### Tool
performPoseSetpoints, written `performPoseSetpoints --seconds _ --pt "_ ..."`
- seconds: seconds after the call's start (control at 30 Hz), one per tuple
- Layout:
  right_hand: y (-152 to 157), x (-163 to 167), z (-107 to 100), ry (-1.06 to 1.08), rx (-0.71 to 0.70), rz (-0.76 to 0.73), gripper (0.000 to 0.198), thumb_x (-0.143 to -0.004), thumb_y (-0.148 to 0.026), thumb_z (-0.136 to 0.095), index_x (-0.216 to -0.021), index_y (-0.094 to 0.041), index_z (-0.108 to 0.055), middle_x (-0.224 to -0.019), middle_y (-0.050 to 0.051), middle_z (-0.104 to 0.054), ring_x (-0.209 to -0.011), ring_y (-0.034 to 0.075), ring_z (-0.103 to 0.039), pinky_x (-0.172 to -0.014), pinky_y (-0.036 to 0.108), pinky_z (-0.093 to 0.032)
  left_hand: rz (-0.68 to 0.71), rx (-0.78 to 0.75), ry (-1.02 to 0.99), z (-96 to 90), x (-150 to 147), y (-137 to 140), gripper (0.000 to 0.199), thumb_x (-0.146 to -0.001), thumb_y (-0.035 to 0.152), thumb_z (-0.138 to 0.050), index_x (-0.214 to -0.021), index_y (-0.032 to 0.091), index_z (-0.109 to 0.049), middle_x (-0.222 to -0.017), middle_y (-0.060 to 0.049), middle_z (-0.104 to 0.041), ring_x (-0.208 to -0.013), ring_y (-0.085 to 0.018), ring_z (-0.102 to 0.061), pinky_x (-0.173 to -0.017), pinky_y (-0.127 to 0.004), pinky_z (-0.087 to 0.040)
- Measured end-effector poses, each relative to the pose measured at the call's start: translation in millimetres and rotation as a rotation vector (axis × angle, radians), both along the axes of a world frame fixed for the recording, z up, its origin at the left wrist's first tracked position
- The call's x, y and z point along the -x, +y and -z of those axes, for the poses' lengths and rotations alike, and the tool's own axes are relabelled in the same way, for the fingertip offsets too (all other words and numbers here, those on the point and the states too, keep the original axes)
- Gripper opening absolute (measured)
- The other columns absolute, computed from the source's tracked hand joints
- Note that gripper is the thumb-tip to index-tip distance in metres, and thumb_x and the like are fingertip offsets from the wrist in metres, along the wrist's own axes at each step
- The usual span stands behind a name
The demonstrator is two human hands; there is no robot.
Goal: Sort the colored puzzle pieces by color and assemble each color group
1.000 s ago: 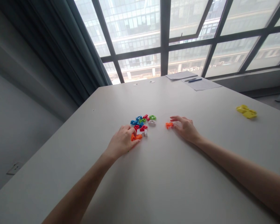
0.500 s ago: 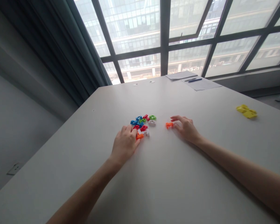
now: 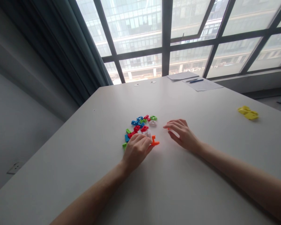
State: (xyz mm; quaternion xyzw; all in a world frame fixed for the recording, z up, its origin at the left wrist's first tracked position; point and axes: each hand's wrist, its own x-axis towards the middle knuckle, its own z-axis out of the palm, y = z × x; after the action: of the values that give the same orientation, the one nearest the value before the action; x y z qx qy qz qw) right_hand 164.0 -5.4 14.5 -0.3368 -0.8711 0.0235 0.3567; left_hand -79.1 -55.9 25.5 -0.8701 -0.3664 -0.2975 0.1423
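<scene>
My left hand (image 3: 137,148) is closed in a pinch on an orange plastic piece (image 3: 155,142), which sticks out to the right of the fingertips. A heap of small plastic pieces lies under and beyond this hand: red pieces (image 3: 137,128), blue pieces (image 3: 134,122), green pieces (image 3: 153,118) and white pieces (image 3: 152,123). To the right of the heap, my right hand (image 3: 183,134) curls its fingers and thumb around a second orange piece (image 3: 168,128). Only a sliver of that one shows between the fingers.
Yellow plastic pieces (image 3: 248,112) lie at the right side of the white table (image 3: 178,187). Paper sheets (image 3: 207,86) and a blue pen (image 3: 196,81) are at the far edge, before the window. A dark curtain (image 3: 84,56) hangs at the left.
My left hand has moved right with the orange piece, uncovering green, blue and red pieces on the heap's left. My right hand has shifted slightly left, its fingers now covering the other orange piece.
</scene>
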Motion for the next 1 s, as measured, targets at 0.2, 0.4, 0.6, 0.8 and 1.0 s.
performPoseSetpoints --seconds 0.2,0.4,0.6,0.8,1.0 --pt "-11.0 8.6 -6.0 -0.149 0.004 -0.241 0.028 -0.097 -0.023 -0.043 -0.12 -0.025 -0.058 -0.116 0.007 -0.068 -0.116 0.02 -0.057 -0.102 0.041 -0.035 0.113 0.095 -0.004 -0.1 2.7 0.7 0.009 -0.092 0.026 -0.059 -0.086 0.02 -0.06 -0.079 0.0 -0.069 -0.08 -0.016 -0.062 -0.086 -0.032 -0.046" --pt "-8.0 7.2 -3.2 -0.165 -0.004 -0.285 0.026 -0.097 -0.03 -0.046 -0.119 -0.023 -0.059 -0.115 0.007 -0.068 -0.114 0.019 -0.057 -0.103 0.039 -0.036 0.137 0.081 -0.009 -1.1 1.9 -1.4 0.004 -0.092 0.024 -0.058 -0.091 0.02 -0.061 -0.085 0.0 -0.071 -0.084 -0.015 -0.062 -0.093 -0.033 -0.044" --pt "-7.9 7.1 -4.5 -0.134 -0.012 -0.305 0.016 -0.094 -0.032 -0.054 -0.105 -0.023 -0.061 -0.106 0.005 -0.07 -0.109 0.018 -0.06 -0.101 0.037 -0.037 0.165 0.04 0.005 -0.8 2.5 -0.9 0.006 -0.092 0.025 -0.06 -0.093 0.019 -0.061 -0.084 0.001 -0.071 -0.084 -0.015 -0.062 -0.094 -0.034 -0.043" --pt "-8.4 7.8 -2.7 -0.116 -0.02 -0.303 0.012 -0.093 -0.031 -0.055 -0.1 -0.021 -0.06 -0.104 0.005 -0.069 -0.107 0.018 -0.06 -0.1 0.037 -0.036 0.191 0.023 0.024 0.9 4.6 1.0 0.006 -0.091 0.023 -0.061 -0.096 0.019 -0.061 -0.085 0.0 -0.072 -0.084 -0.016 -0.062 -0.093 -0.035 -0.043" --pt "2.5 -2.1 4.9 -0.138 0.034 -0.089 0.009 -0.09 -0.032 -0.059 -0.09 -0.023 -0.06 -0.115 0.007 -0.065 -0.116 0.023 -0.053 -0.096 0.041 -0.038 0.123 0.018 0.035 1.4 7.4 2.8 0.015 -0.092 0.025 -0.059 -0.105 0.019 -0.06 -0.086 -0.002 -0.071 -0.085 -0.018 -0.062 -0.092 -0.036 -0.044"
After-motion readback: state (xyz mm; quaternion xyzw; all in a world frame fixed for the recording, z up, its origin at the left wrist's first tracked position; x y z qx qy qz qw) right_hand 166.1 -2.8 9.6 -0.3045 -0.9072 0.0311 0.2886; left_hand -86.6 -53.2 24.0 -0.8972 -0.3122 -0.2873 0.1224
